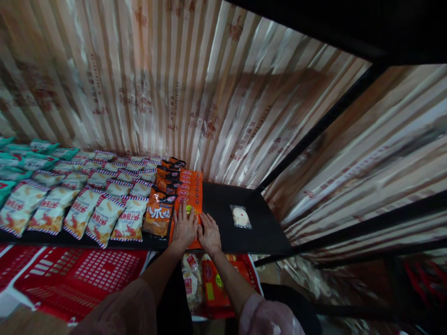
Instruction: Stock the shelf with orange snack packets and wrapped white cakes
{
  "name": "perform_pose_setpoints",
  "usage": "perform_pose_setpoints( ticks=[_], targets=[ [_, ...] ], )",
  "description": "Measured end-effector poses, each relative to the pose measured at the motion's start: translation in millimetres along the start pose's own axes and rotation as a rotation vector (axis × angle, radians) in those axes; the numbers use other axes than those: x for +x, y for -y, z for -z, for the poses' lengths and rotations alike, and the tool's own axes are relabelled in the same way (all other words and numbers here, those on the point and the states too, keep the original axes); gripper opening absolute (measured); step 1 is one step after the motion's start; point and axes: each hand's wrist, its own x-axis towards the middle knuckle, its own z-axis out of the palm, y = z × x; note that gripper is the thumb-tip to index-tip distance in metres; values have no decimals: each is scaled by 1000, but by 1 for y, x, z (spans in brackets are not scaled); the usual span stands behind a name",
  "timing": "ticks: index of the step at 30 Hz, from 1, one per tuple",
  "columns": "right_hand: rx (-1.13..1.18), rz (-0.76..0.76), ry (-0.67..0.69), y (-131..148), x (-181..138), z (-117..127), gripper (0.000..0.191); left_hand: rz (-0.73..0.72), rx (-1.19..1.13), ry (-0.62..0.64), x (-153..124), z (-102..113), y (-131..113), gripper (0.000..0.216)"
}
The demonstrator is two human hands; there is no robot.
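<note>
My left hand [186, 227] lies with its fingers stretched out on a row of orange-red snack packets [190, 188] on the black shelf [218, 202]. Against the right side of the same row rests my right hand [210, 235], its fingers extended too. Neither hand grips anything. Left of the row stand orange-and-brown snack bags [159, 211] with dark tops. A clear packet with a round white item [240, 217] lies alone on the shelf to the right.
White snack bags [104, 216] with striped edges fill the shelf's left, beside green bags [37, 160]. Below are a red basket [94, 274] and another basket [256, 274] holding orange packets [213, 284]. A black post [321, 123] and wrinkled printed sheeting [146, 83] bound the shelf.
</note>
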Motion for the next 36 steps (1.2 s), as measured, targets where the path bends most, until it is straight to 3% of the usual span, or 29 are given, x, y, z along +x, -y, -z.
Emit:
perform_pose_setpoints(
  ticks=[21, 36],
  targets=[
    [25, -26, -7, 5, -2, 6, 41, -35, 124, 19, -1, -3, -2, 49],
    [132, -46, -14, 1, -5, 10, 42, -24, 198, 117, 2, 2, -5, 47]
  ],
)
